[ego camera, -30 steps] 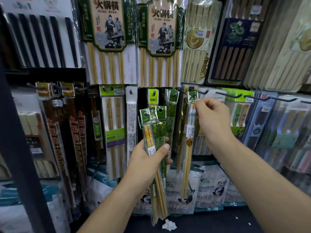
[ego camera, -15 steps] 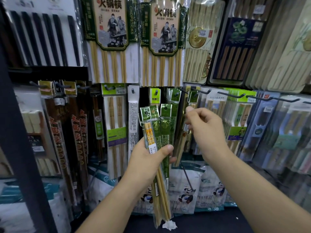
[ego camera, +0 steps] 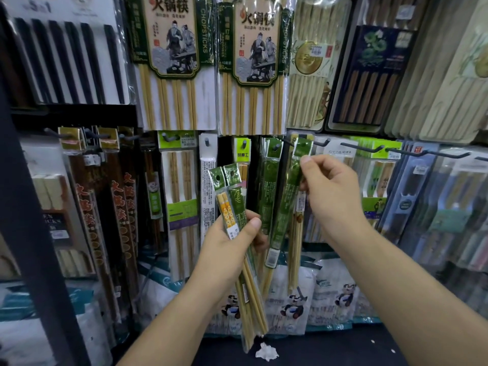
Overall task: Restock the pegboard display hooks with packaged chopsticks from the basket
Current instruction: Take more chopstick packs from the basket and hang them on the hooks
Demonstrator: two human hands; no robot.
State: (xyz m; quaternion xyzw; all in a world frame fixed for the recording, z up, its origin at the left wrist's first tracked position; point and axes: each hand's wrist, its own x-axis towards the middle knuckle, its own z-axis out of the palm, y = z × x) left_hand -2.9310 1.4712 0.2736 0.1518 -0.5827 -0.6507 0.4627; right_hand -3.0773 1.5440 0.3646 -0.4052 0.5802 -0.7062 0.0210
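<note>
The left hand (ego camera: 227, 247) has its fingers wrapped round a bundle of chopstick packs (ego camera: 232, 191), held upright. Just to its right a green pack (ego camera: 286, 204) hangs tilted, its top pinched between the fingers of the right hand (ego camera: 335, 196), close under a dark hook (ego camera: 320, 142).

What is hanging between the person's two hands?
In the head view, the green chopstick pack pinched by the right hand slants down between it and the left hand, which grips other packs.
</note>
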